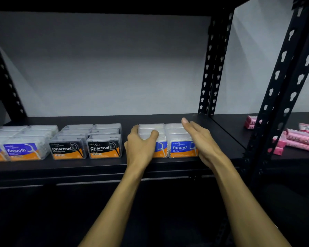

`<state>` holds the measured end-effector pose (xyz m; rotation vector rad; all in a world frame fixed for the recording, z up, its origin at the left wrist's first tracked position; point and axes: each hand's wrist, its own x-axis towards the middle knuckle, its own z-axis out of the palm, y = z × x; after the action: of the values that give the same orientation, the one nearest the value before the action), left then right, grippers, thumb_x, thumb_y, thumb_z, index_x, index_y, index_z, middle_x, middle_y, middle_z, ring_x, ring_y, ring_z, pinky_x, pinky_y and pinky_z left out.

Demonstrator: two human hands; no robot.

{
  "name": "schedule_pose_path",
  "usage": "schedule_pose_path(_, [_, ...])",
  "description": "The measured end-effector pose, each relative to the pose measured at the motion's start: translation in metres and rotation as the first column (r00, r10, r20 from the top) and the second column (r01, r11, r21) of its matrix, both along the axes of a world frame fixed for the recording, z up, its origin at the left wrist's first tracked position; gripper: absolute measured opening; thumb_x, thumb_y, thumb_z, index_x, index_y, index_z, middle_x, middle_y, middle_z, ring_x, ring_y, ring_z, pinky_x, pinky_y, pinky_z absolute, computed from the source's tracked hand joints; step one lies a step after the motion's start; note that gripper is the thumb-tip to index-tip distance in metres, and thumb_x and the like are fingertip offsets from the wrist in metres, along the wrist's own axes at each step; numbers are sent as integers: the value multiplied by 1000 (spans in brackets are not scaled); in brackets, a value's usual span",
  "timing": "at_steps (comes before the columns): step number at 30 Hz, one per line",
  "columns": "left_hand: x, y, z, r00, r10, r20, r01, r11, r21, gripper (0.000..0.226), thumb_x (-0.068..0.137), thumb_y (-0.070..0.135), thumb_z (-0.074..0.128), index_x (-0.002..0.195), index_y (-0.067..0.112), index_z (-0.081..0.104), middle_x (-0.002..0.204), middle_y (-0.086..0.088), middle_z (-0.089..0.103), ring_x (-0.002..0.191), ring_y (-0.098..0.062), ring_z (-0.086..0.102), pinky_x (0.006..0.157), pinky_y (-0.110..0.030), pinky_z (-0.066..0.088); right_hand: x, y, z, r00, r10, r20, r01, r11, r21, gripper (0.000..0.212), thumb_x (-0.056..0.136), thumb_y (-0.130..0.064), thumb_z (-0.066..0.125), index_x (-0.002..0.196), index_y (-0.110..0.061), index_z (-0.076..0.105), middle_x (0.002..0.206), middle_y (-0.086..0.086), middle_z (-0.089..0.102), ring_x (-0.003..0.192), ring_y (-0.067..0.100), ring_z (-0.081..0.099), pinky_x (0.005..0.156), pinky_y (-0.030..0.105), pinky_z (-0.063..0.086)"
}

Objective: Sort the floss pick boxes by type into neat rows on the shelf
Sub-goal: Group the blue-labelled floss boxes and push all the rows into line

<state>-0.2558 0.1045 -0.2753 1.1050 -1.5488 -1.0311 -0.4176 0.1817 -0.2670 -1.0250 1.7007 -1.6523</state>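
On the black shelf [100, 164] stand three groups of clear floss pick boxes. Purple "Smooth" boxes [21, 150] sit at the left, black "Charcoal" boxes [103, 147] in the middle, blue "Round" boxes [181, 147] at the right. My left hand [141, 145] lies against the left side of the Round group, thumb curled over the top of the front left box. My right hand [202, 139] presses flat against the group's right side, fingers straight and pointing toward the back.
A black perforated upright [212, 68] stands behind the Round boxes, and another [282, 86] nearer on the right. Pink packets [300, 138] lie on the neighbouring shelf to the right. A white wall backs the shelf.
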Motion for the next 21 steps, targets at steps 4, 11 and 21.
schedule_pose_path(4, [0,5,-2,1000,-1,-19,1,1000,-11,60,87,37,67,142,20,50,123,0,64,119,-22,58,79,-26,50,-2,5,-2,1000,-14,-9,15,1000,12,86,88,-64,59,155,-19,32,112,-11,64,92,8,72,92,35,57])
schedule_pose_path(11, [3,10,-2,1000,-14,-17,14,999,-35,52,91,33,67,138,18,52,114,3,64,91,-7,65,52,-5,42,1,7,-3,998,-48,-38,48,999,-11,88,86,-60,63,155,-15,32,111,-8,66,94,10,71,92,38,58])
schedule_pose_path(21, [18,5,43,984,-55,170,110,936,-334,79,75,68,70,138,31,42,145,3,46,134,-16,42,97,-30,36,-26,32,2,933,234,-275,-196,967,160,135,45,-72,88,157,-40,18,164,-5,26,134,7,45,116,40,38])
